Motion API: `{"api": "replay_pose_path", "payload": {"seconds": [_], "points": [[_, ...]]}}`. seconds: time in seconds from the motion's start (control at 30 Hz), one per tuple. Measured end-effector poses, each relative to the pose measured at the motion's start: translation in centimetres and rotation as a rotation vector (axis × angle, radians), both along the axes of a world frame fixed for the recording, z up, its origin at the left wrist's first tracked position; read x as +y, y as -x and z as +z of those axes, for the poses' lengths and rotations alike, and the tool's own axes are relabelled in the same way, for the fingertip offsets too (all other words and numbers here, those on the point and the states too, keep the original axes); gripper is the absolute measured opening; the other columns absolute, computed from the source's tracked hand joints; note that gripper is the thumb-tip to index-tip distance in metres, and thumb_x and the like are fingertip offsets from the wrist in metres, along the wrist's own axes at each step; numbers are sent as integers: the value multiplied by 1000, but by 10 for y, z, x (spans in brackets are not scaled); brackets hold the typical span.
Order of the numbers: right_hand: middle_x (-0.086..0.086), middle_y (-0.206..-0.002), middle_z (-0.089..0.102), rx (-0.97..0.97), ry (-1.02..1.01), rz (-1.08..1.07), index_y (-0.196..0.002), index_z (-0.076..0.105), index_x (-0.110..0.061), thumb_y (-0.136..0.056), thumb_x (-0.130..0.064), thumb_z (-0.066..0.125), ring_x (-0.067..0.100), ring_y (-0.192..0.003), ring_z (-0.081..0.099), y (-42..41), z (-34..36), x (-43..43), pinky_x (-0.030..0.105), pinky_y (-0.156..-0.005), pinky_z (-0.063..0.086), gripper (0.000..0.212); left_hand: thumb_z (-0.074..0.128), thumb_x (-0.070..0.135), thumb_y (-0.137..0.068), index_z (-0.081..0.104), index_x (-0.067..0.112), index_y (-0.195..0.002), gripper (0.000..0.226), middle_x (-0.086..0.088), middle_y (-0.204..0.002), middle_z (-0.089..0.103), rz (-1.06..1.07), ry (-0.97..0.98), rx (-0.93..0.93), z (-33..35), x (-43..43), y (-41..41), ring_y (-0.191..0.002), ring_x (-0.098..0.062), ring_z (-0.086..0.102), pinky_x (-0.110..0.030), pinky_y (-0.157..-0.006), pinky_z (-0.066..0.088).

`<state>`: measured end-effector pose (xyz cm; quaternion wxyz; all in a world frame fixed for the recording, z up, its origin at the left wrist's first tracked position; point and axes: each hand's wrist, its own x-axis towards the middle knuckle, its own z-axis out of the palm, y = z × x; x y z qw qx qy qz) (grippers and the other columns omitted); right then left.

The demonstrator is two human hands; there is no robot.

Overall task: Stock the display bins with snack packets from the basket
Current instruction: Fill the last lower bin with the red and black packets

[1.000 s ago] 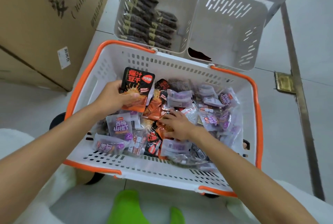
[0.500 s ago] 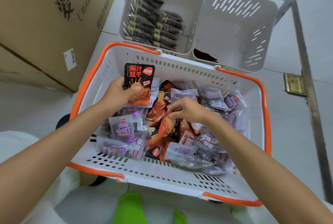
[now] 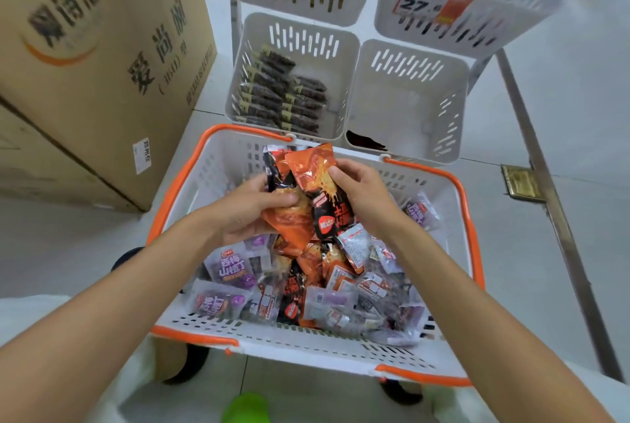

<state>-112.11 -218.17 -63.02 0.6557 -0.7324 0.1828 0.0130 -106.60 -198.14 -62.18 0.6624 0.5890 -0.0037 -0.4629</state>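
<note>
Both hands, left (image 3: 249,211) and right (image 3: 366,194), clamp curled fingers on a crinkled bunch of glossy orange-and-black snack packets (image 3: 308,191) above the basket (image 3: 191,184).

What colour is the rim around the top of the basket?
The basket rim is orange, above white slotted walls; the head view shows it best.

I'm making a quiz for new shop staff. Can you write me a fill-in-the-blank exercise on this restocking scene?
The left hand and right hand grip orange-and-black packets over the basket, whose rim is ____.
The stocked bin, with dark packets, sits ____ of the nearly empty bin.
The big box at left is made of ____.
Missing: orange; left; cardboard.
</note>
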Motion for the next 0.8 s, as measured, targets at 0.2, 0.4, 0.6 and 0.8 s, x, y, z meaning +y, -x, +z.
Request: {"api": "replay_pose_path", "payload": {"seconds": [0.2, 0.4, 0.6, 0.8], "points": [[5, -105, 72, -43, 112, -29, -108, 66, -17, -99, -16, 55, 23, -96, 70, 6, 14, -5, 43, -89, 57, 14, 59, 1, -94, 44, 15, -137, 48, -16, -127, 65, 114, 20, -43, -2, -7, 10, -103, -30, 68, -46, -80, 60], [10, -90, 66, -176, 602, -75, -106, 56, -17, -102, -17, 48, 30, -80, 61, 8, 26, -32, 42, -72, 47, 8, 51, 7, -101, 44, 22, -129, 33, -4, -112, 67, 152, -15, -162, 0, 7, 0, -85, -16, 74, -32, -64, 62], [-16, -69, 63, -126, 415, 148, -99, 62, -36, -91, -18, 55, 1, -56, 53, 10, 42, -20, 16, -52, 41, 20, 47, 29, -103, 41, 27, -137, 34, -2, -126, 64, 34, -136, -335, -3, 16, -4, -104, -21, 70, -43, -84, 60], [-3, -92, 66, -59, 492, 404, -105, 70, -21, -82, -20, 79, 3, -73, 59, 8, 47, -1, 19, -67, 46, 25, 58, 46, -90, 47, 28, -127, 42, -5, -99, 76, 13, 17, -59, 3, 6, -3, -90, -22, 74, -42, -70, 62]]}}
